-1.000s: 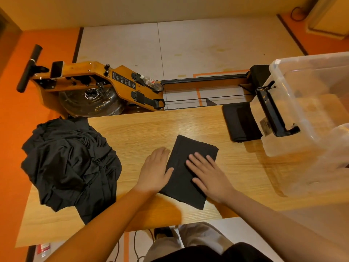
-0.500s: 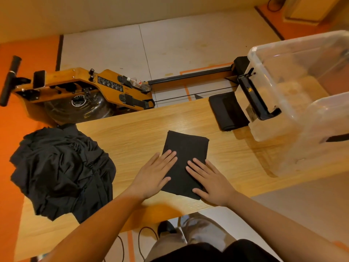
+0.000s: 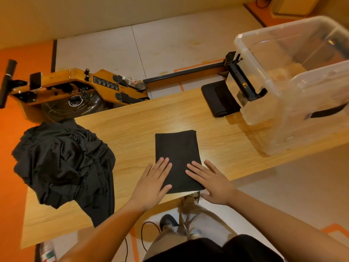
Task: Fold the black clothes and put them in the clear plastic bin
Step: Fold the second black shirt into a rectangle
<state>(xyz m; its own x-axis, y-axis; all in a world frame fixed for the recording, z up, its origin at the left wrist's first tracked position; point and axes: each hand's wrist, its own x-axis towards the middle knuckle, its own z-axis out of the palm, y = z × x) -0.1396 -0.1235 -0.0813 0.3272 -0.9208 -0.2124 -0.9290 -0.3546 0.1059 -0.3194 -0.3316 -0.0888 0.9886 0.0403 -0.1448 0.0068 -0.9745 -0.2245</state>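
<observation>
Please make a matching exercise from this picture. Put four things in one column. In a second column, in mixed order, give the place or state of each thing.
Things:
1. clear plastic bin
2. crumpled black pile
3. folded black cloth
4. second folded cloth

Places or states:
A. flat under the left hand and right hand
B. unfolded, on the left end of the table
C. at the far edge, beside the clear plastic bin
D. standing on the right end

Pairs: 1-D, 2-B, 3-A, 4-C.
</observation>
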